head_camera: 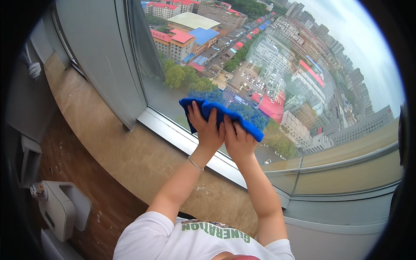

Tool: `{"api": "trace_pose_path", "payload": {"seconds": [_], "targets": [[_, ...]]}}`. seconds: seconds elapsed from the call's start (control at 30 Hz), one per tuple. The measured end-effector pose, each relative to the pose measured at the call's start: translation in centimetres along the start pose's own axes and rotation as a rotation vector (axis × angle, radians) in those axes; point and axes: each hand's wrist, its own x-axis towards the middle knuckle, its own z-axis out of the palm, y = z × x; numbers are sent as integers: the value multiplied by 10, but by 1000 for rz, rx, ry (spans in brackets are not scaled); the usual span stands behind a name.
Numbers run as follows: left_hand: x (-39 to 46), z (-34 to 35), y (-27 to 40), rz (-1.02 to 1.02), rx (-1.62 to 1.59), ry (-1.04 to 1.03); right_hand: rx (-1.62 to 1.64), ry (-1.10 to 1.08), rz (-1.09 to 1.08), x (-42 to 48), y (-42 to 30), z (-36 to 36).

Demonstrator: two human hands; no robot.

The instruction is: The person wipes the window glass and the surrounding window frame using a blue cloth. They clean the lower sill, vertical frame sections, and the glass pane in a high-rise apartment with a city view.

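A folded blue cloth lies pressed against the lower part of a large window pane, a little above the silver window frame. My left hand, with a thin bangle at its wrist, rests on the cloth's left half with fingers spread. Beside it, my right hand presses on the right half, its fingertips partly hidden at the cloth's folded edge. The two hands nearly touch at the thumbs. Whether either hand grips the cloth or only lays flat on it is hard to see; both hold it to the glass.
A brown stone sill runs below the window, with a grey upright panel at its left. On the wooden floor at lower left stands a white plastic appliance or container, with a clear jar beside it. Metal frame bars cross at right.
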Motion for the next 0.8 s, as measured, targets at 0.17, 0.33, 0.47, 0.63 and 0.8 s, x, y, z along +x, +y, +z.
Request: {"api": "trace_pose_path", "payload": {"seconds": [0.17, 0.33, 0.47, 0.63, 0.8], "targets": [[-65, 3, -34, -235, -50, -144, 65, -212, -194, -42, -28, 22], [45, -7, 10, -163, -136, 21, 29, -1, -23, 53, -9, 2], [149, -41, 7, 70, 29, 95, -31, 188, 142, 137, -21, -5], [123, -38, -44, -37, -21, 115, -58, 69, 46, 111, -58, 31], [-5, -13, -121, -219, -25, 46, -32, -223, -225, 13, -93, 72]]}}
